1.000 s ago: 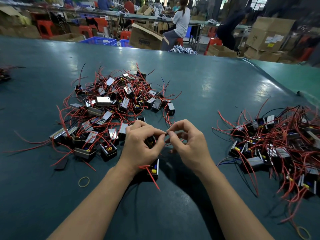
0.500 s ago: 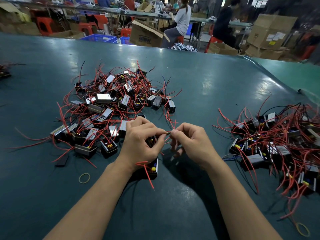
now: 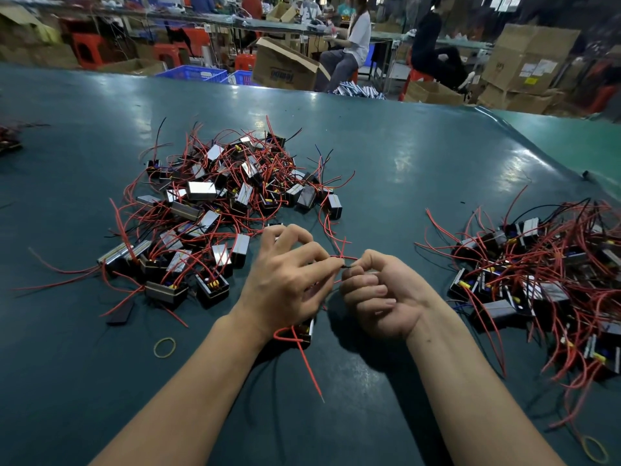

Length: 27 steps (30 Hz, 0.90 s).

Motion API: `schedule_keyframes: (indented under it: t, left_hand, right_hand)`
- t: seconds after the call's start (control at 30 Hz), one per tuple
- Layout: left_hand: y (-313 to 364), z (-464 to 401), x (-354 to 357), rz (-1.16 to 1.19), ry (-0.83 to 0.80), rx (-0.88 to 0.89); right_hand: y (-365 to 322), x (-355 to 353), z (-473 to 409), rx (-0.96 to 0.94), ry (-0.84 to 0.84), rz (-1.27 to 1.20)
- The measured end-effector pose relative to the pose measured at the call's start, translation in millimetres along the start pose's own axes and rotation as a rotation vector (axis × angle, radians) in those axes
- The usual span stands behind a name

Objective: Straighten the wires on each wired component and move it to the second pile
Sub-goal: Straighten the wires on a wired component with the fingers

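Red wire (image 3: 339,257) at frame centre is pinched between left hand (image 3: 285,287) and right hand (image 3: 379,297), fingers curled; component (image 3: 302,332) is partly hidden under left wrist. Piles (image 3: 215,210) lie at left and right.

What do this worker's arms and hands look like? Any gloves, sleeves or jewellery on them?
Nothing is worn that the picture shows. The left hand and right hand are bare, without gloves, rings or tape. Both forearms are bare from wrist to the frame's bottom edge: no sleeves, watch or wristband in view. The fingernails are short and unpainted. No tools or cables are attached to either arm.
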<state>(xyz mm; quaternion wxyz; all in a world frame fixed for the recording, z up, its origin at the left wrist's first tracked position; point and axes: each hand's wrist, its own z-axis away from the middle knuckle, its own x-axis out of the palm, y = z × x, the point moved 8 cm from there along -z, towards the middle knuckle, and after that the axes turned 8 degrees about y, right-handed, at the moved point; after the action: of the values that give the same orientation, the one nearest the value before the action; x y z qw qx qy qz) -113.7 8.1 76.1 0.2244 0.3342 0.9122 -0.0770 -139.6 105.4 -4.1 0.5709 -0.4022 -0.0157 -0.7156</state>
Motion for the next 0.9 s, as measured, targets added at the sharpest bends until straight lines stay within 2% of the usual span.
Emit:
schedule_keyframes:
  t: [0.03,0.07,0.17,0.2,0.27,0.3,0.4,0.47,0.63,0.77,0.83,0.9]
  left_hand:
    - [-1,0,0,0.004,0.001,-0.009]
    - [-2,0,0,0.011,0.007,-0.025]
    - [-7,1,0,0.021,0.029,-0.088]
    - [-9,2,-1,0.021,0.032,-0.109]
    - [-12,4,-1,0.019,0.033,-0.151]
    - [-15,5,-2,0.021,0.036,-0.174]
    - [-26,7,-4,0.078,0.075,-0.321]
    - [-33,9,-5,0.126,0.100,-0.424]
    - [-32,10,-2,0.207,0.063,-0.442]
    - [-32,11,1,0.263,0.039,-0.444]
    - [-32,11,1,0.284,0.041,-0.443]
    - [-32,10,0,0.292,0.048,-0.444]
  right_hand:
    - [-3,-3,-1,-0.063,0.069,0.045]
    - [-12,-8,-1,-0.214,0.185,0.164]
    - [-46,-6,26,-0.999,0.627,0.752]
    - [-46,5,37,-1.224,0.724,0.963]
    - [-41,21,48,-1.516,0.800,1.254]
    - [-40,26,50,-1.584,0.776,1.329]
    - [-38,32,42,-1.558,0.580,1.444]
    - [-42,28,38,-1.508,0.481,1.423]
    - [-47,30,48,-1.688,0.413,1.404]
    - [-47,31,49,-1.684,0.375,1.401]
    - [-48,31,49,-1.654,0.348,1.357]
    - [-50,25,40,-1.454,0.331,1.154]
